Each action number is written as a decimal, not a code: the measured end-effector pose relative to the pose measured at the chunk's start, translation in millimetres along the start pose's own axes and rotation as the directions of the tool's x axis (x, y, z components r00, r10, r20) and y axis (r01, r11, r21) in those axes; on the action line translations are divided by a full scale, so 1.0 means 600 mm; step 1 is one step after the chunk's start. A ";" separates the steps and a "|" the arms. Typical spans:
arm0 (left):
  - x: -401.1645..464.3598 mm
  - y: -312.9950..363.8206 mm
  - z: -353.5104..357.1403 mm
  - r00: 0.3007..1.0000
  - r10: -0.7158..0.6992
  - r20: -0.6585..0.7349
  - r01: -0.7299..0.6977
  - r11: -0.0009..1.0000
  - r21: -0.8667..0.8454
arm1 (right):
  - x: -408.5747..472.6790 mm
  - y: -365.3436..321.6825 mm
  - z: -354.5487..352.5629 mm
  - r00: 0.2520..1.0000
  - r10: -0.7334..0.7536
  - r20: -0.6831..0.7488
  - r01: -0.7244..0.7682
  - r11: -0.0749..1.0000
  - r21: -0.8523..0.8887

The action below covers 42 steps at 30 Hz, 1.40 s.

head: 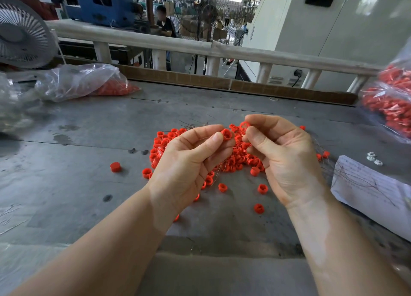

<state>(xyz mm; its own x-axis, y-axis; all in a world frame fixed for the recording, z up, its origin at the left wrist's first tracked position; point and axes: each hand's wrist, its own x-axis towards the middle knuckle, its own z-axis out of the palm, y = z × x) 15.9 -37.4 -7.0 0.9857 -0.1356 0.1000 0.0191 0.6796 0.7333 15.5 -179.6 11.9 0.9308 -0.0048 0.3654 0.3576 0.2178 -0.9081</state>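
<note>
Above the heap of small red plastic caps [241, 160] on the grey metal worktop [77, 166], in the head view, the left hand [189, 162] pinched one round red plastic cap [226, 134], thumb and curled fingers clamped on it. Just beside it, at its two o'clock, the right hand [282, 157] gripped a red plastic ring piece [244, 125] in its fingertips. Fine wire strands [193, 122] lay at the heap's eleven o'clock edge. The two parts could meet skewed and slip from such small grips, dropping into the heap at six o'clock. Stray wire could also snag loose caps and drag them off.
</note>
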 end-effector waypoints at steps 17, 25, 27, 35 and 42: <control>0.002 -0.001 0.000 1.000 -0.007 -0.010 0.007 1.000 -0.011 | 0.004 0.003 -0.001 0.999 0.053 0.004 -0.053 0.996 0.070; 0.000 0.001 0.002 1.000 -0.008 -0.019 0.007 1.000 -0.014 | 0.003 0.002 -0.001 0.995 0.097 0.024 -0.099 0.987 0.125; 0.000 0.001 0.002 1.000 -0.009 -0.016 0.009 1.000 -0.013 | 0.003 0.002 0.000 0.995 0.100 0.031 -0.103 0.986 0.131; 0.001 0.001 0.001 1.000 -0.013 -0.029 0.012 1.000 -0.028 | 0.004 0.004 0.002 0.998 -0.041 -0.048 0.039 0.999 -0.025; 0.001 0.002 0.001 0.999 -0.015 -0.030 0.014 1.000 -0.028 | 0.003 0.005 0.005 0.985 -0.171 -0.036 0.167 0.981 -0.101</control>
<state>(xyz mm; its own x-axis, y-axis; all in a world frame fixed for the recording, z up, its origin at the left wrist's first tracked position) 16.1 -37.4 -5.6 0.9899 -0.1237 0.0689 0.0373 0.6974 0.7157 18.1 -176.1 10.7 0.8578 -0.0772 0.5081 0.5139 0.1143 -0.8502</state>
